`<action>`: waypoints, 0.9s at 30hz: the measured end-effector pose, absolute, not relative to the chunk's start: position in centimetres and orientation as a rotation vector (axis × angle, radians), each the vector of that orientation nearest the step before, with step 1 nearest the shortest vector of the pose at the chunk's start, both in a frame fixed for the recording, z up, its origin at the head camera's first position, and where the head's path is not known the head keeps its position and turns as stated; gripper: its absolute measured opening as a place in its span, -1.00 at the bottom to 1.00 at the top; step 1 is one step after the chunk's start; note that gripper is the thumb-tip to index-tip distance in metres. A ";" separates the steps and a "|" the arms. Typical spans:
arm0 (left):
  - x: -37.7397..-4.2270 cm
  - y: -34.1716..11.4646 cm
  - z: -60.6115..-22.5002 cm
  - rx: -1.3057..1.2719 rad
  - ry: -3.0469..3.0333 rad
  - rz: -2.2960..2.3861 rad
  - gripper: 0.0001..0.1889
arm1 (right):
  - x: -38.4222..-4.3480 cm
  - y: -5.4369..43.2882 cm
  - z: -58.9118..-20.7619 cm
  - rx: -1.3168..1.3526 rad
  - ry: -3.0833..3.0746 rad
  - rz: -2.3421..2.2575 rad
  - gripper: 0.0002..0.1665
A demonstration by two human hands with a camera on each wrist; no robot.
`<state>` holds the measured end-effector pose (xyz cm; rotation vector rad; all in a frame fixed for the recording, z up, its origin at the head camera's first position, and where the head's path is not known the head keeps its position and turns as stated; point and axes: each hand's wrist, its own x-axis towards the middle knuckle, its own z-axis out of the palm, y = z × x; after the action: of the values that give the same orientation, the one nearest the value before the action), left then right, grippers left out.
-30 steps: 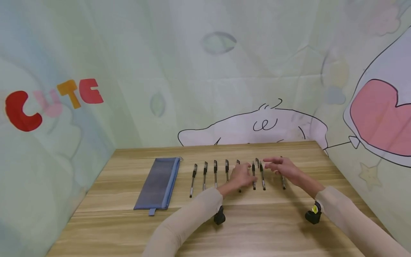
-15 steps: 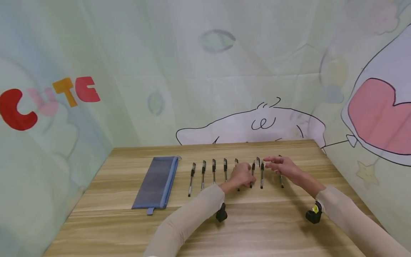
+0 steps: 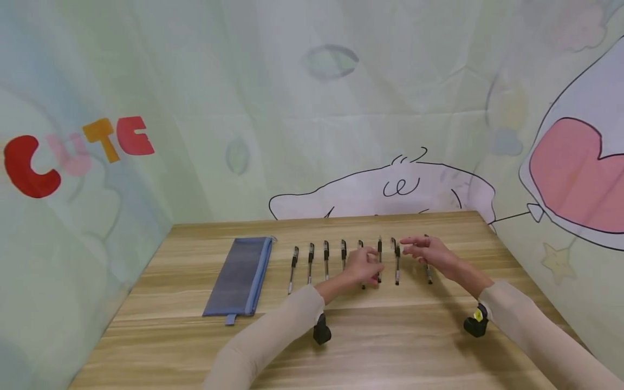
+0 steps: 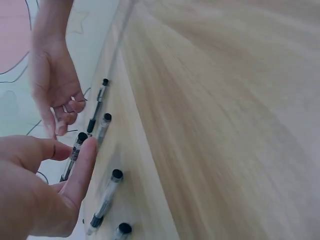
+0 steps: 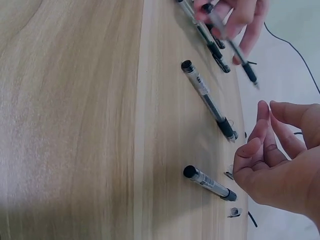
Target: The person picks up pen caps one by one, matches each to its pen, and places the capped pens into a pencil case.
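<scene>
The left hand pinches a slim, clear-barrelled pen with a black grip between thumb and fingers, its bare writing tip pointing toward the back wall. The right hand is relaxed, its fingers loosely bent and the thumb near a fingertip, raised above the far part of the wood-grain table.

Between the hands lies an uncapped clear pen with a black grip, and just beyond its tip sits a small clear cap with a dark clip. Another clear pen with a black end lies by the right hand, partly hidden in the head view (the right wrist view shows more of it, tip bare).

To the left of the held pen, five clear pens with black caps lie roughly parallel, spaced apart; the nearest to the left hand is partly covered by it. Left of that row, a flat blue-grey mesh pouch with a blue zip edge rests on the table. A pale green cartoon-printed backdrop stands behind.
</scene>
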<state>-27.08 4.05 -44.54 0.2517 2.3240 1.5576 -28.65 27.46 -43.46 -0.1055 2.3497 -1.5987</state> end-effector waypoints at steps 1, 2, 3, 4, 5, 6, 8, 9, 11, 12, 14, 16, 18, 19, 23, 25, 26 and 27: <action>-27.0 3.7 -44.5 0.253 2.299 1.584 -0.50 | -28.7 27.4 -43.5 -0.104 2.355 -1.590 -0.43; -26.9 3.4 -44.4 0.259 2.282 1.602 -0.51 | -28.7 27.4 -43.5 -0.105 2.357 -1.585 -0.44; -26.8 2.9 -44.4 0.258 2.258 1.623 -0.52 | -28.7 27.4 -43.5 -0.107 2.360 -1.580 -0.45; -26.7 2.5 -44.3 0.256 2.231 1.646 -0.52 | -28.7 27.3 -43.5 -0.109 2.363 -1.577 -0.45; -26.6 2.0 -44.3 0.249 2.207 1.667 -0.53 | -28.7 27.3 -43.5 -0.109 2.364 -1.577 -0.45; -26.5 1.6 -44.3 0.233 2.183 1.694 -0.54 | -28.7 27.3 -43.5 -0.112 2.367 -1.577 -0.45; -26.3 0.5 -44.3 0.211 2.132 1.742 -0.56 | -28.7 27.4 -43.5 -0.114 2.374 -1.579 -0.45; -26.3 0.0 -44.3 0.193 2.102 1.769 -0.56 | -28.7 27.4 -43.5 -0.122 2.379 -1.579 -0.45; -26.2 -1.1 -44.3 0.163 2.050 1.817 -0.55 | -28.7 27.6 -43.6 -0.122 2.380 -1.588 -0.45; -26.1 -1.6 -44.2 0.156 2.034 1.833 -0.55 | -28.7 27.6 -43.6 -0.127 2.382 -1.588 -0.45; -26.0 -2.5 -44.2 0.145 2.011 1.848 -0.54 | -28.7 27.8 -43.6 -0.140 2.382 -1.586 -0.43; -25.9 -3.3 -44.2 0.130 1.995 1.857 -0.54 | -28.8 27.8 -43.7 -0.120 2.377 -1.593 -0.44; -25.7 -3.9 -44.1 0.124 2.003 1.847 -0.54 | -28.9 27.9 -43.7 -0.122 2.383 -1.584 -0.43; -25.7 -4.2 -44.1 0.117 2.005 1.840 -0.54 | -28.9 27.9 -43.8 -0.116 2.388 -1.581 -0.43; -25.4 -5.0 -44.1 0.106 2.025 1.820 -0.54 | -29.3 28.0 -43.8 -0.120 2.415 -1.544 -0.43; -25.3 -5.3 -44.1 0.105 2.021 1.824 -0.54 | -29.5 28.0 -43.7 -0.122 2.440 -1.513 -0.44; -25.2 -5.5 -44.2 0.107 2.017 1.828 -0.53 | -29.7 27.9 -43.7 -0.124 2.448 -1.502 -0.43; -25.2 -5.6 -44.2 0.105 2.008 1.834 -0.52 | -29.8 28.0 -43.7 -0.132 2.455 -1.494 -0.43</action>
<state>-25.19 -5.61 -44.19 0.1045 2.0076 1.8341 -29.81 27.98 -43.67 -0.1321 2.4552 -1.4945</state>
